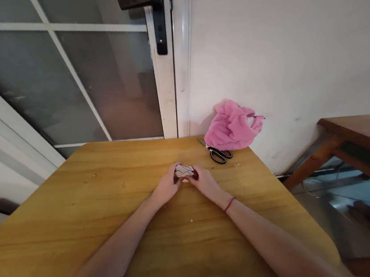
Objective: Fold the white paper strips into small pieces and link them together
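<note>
A small whitish bundle with dark lines (184,171), like folded or crumpled paper, sits between my two hands over the middle of the wooden table (121,220). My left hand (170,182) grips its left side, with fingers curled round it. From the right, my right hand (204,181) closes on the other side, thumb near the left thumb. A red string bracelet (230,204) circles my right wrist. The fingers hide parts of the bundle, so its exact kind does not show.
Black-handled scissors (218,154) lie at the table's far edge, partly under a pink cloth (232,126) against the white wall. A glazed door with a black handle (139,1) stands behind on the left. Another wooden table (357,132) is at the right. Small crumbs dot the tabletop.
</note>
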`<state>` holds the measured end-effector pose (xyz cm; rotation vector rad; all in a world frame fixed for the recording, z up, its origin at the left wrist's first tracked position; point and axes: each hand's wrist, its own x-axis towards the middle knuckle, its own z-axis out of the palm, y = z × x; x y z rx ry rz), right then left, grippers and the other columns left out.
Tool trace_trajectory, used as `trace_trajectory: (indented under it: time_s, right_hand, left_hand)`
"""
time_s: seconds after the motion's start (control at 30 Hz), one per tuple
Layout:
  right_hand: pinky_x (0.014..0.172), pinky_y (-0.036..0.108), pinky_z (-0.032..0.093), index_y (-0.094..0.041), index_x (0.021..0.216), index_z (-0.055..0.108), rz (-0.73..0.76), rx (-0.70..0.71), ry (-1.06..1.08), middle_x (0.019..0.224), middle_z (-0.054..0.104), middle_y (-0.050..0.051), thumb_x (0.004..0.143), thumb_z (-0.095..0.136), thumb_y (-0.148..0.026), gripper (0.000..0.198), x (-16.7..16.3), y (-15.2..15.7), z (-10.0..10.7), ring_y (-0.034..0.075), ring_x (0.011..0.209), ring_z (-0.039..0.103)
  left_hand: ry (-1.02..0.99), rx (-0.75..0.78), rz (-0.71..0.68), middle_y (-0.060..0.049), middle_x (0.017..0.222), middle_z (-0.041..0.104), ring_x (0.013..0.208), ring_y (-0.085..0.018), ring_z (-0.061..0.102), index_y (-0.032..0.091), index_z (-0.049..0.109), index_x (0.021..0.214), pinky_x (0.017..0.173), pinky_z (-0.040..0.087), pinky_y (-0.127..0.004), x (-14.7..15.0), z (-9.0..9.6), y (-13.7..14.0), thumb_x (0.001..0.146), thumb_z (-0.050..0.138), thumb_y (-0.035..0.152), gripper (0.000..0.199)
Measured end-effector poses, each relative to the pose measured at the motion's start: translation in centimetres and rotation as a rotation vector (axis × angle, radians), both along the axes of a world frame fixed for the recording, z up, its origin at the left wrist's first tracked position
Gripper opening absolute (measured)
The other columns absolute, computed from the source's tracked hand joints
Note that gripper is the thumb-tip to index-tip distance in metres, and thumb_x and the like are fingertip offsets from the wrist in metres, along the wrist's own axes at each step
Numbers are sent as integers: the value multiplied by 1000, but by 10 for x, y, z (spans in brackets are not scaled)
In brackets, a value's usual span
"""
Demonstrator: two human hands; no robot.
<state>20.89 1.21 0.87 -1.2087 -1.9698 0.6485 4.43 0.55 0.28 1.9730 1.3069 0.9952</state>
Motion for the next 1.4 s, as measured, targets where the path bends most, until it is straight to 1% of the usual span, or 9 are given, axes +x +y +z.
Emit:
trace_trajectory:
  time_s: [0.23,0.33,0.47,0.57,0.77,0.9,1.03,1.17,1.4]
  right_hand:
    - [63,22,42,-14,93,59,29,-13,49,82,65,5,77,60,-17,16,0,0,-1,13,70,58]
    - [63,23,42,-13,93,59,27,-16,60,82,65,5,78,60,-18,16,0,1,-1,13,69,58]
    - [66,24,43,-14,95,59,15,-14,47,84,64,5,77,60,-20,19,0,0,-2,14,73,58]
    - [68,25,43,-14,96,59,16,-15,21,86,64,6,77,60,-18,21,0,0,-2,14,76,58]
    - [72,27,44,-14,96,59,29,14,18,89,64,7,79,57,-14,17,1,1,-3,15,79,59]
    - [73,27,44,-14,97,59,36,34,48,89,64,7,80,55,-15,18,0,2,-5,15,79,59]
    - [77,29,45,-13,102,57,23,39,19,95,64,8,78,58,-16,24,-1,2,-7,16,85,59]
    - [80,30,44,-12,102,57,23,59,-24,99,62,10,78,57,-13,24,-1,2,-6,17,90,58]
    - [76,28,44,-13,98,57,18,34,-49,95,63,9,81,54,-13,18,0,1,-4,16,85,59]
  left_hand:
    - [48,182,-57,-9,118,50,107,-19,50,23,33,130,97,38,-38,0,0,0,77,51,8,57]
    - [83,177,-67,-8,117,49,100,-17,53,26,38,129,90,44,-36,0,1,-1,79,48,7,55]
    - [114,139,-20,-10,116,48,90,-15,57,20,51,117,82,48,-31,0,-2,1,78,49,8,40]
    - [131,113,-14,-11,115,49,86,-15,58,18,53,115,81,49,-31,-1,-3,2,79,50,10,38]
    - [119,143,-71,-8,114,53,99,-16,56,22,37,130,90,44,-33,0,0,-2,82,47,13,50]
    - [158,208,-127,-9,117,53,107,-17,51,21,45,124,97,39,-35,0,1,-3,85,41,12,40]
    - [231,244,-110,-12,118,53,112,-20,47,17,44,125,98,37,-40,-1,-2,-2,85,40,12,40]
    - [254,238,-88,-13,117,54,111,-20,47,15,44,124,98,36,-40,0,-4,-2,86,36,11,39]
    - [294,245,-84,-9,110,53,105,-22,48,26,31,135,93,39,-42,2,4,-8,86,37,13,52]
